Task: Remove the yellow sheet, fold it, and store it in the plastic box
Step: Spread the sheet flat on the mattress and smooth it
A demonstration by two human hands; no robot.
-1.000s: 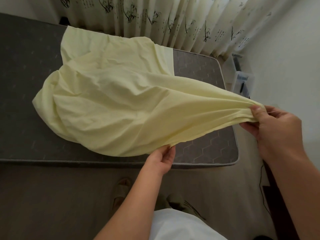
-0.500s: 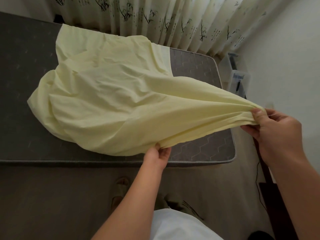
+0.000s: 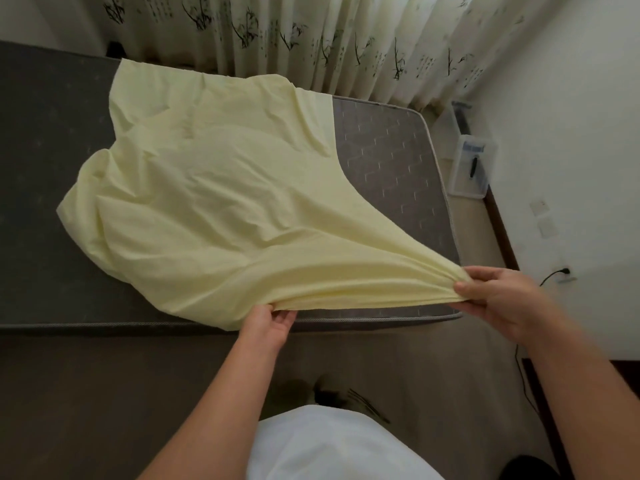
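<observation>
- The yellow sheet lies wrinkled and loosely bunched on top of the grey mattress. It covers the middle of the surface and leaves both ends bare.
- The near edge of the sheet is lifted off the surface. It is drawn into a tight, roped band that runs between the two hands along the front border of the mattress.
- The right hand grips the gathered end of the sheet just above the near right corner of the mattress. Its fingers and thumb are curled round the bunched fabric.
- The left hand pinches the same edge further left, at the front border. Its fingers are closed on the cloth.
- The clear plastic box stands on the floor beyond the right end of the mattress, close to the white wall. It is well apart from the sheet. A dark object shows inside; whether a lid is fitted cannot be told.
- Progress, step 1 (remove): judged largely complete. No corner that shows is tucked under the mattress, and the fabric sits free on top.
- Progress, step 2 (fold): judged not yet started. No flat, squared layer is visible, only gathering along one edge.
- Progress, step 3 (store): outstanding. No part of the sheet is at the box.
- A bamboo-print curtain hangs behind the far side of the mattress.
</observation>
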